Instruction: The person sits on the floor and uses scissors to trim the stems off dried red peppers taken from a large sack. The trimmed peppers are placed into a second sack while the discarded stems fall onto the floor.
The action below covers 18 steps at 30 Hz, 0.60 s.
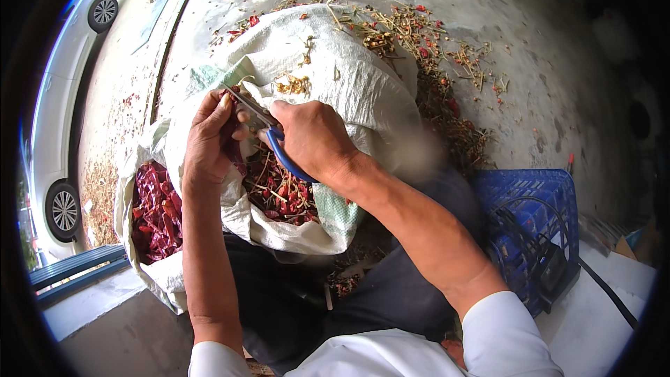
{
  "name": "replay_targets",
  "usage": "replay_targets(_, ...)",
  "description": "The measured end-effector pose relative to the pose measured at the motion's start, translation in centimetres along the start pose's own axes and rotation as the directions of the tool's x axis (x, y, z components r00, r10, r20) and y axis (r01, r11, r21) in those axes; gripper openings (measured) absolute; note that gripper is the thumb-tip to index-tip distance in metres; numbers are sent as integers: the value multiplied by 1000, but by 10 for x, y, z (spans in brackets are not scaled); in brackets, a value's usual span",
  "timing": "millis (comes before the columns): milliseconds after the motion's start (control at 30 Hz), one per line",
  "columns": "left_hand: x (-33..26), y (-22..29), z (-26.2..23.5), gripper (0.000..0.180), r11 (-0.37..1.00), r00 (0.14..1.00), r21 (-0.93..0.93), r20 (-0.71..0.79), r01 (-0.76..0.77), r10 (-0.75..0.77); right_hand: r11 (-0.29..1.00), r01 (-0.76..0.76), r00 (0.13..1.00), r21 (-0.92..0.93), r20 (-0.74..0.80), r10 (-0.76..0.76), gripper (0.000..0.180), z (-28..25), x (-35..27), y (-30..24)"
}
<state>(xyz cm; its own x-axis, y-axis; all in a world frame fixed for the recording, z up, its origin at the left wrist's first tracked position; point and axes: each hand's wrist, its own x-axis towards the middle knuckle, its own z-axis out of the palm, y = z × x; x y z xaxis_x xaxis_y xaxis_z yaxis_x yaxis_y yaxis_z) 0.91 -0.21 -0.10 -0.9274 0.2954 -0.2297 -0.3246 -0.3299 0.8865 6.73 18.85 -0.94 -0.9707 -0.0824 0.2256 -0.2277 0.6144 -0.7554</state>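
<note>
My left hand is closed round dried red chili peppers, which stick out below the fingers. In my right hand is a pair of scissors with blue handles; the metal blades reach across to the chilies at my left fingertips. Below both hands opens a white woven sack holding chili stems and red bits. Beside my left forearm, a second white sack holds whole dried red chilies. How far apart the blades stand is hard to make out.
Stems and chili scraps lie scattered on the concrete floor beyond the sacks. To the right stands a blue plastic crate with a black cable over it. A white car is parked at far left, past a blue rail.
</note>
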Motion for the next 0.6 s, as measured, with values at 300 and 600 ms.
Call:
replay_targets(300, 16, -19, -3, 11, 993, 999, 117, 32, 27, -31, 718, -396, 893, 572, 58, 446, 39, -10, 20, 23)
replay_targets(600, 26, -101, -46, 24, -282, 990, 951, 141, -130, 18, 644, -203, 912, 738, -96, 398, 46, -21, 34, 31)
